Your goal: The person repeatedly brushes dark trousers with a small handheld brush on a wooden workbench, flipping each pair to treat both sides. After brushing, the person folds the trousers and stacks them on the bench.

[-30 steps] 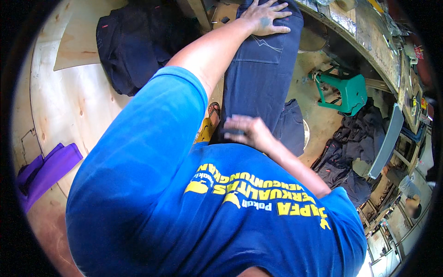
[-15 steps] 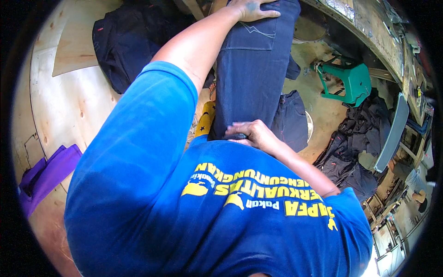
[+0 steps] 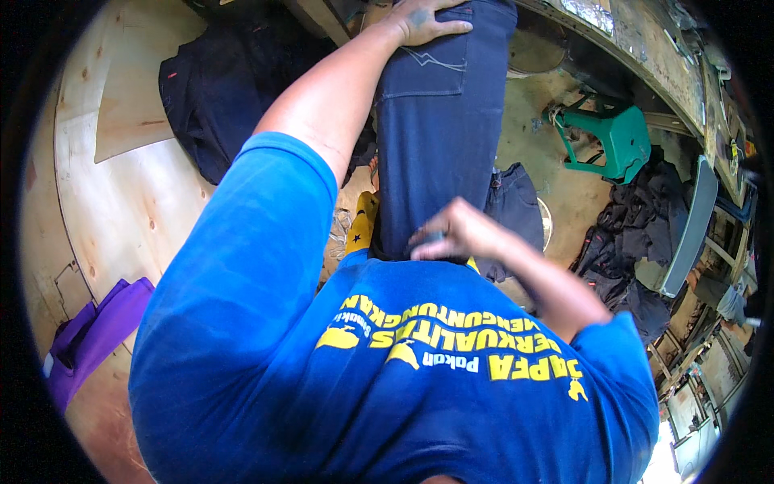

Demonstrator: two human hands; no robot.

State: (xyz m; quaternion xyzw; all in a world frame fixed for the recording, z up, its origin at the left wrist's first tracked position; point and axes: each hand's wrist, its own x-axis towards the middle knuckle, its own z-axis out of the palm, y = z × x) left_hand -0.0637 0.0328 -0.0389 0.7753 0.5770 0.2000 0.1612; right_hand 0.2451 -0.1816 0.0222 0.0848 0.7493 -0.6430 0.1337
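A pair of dark navy trousers point(image 3: 435, 129) is stretched lengthwise in front of me, reaching back to my lap. Pale zigzag stitching marks a pocket near their far end. My left hand point(image 3: 423, 22) lies on that far end, thumb and fingers apart, pressing the cloth down; its fingertips run close to the top of the view. Close to my body, my right hand point(image 3: 459, 230) is curled over the near end of the trousers. A small dark object point(image 3: 434, 237) shows between its fingers, too blurred to name.
A dark garment heap point(image 3: 226, 97) lies on the wooden board at left, with purple cloth point(image 3: 101, 339) nearer. At right are a green plastic stool point(image 3: 617, 145) on its side, more dark clothes point(image 3: 637, 218) and a wooden bench point(image 3: 645, 56). Another dark garment point(image 3: 516, 202) lies beside the trousers.
My right hand has lifted a little and shifted slightly right, its wrist raised. My left hand stays on the far end of the trousers. The whole view has shifted slightly.
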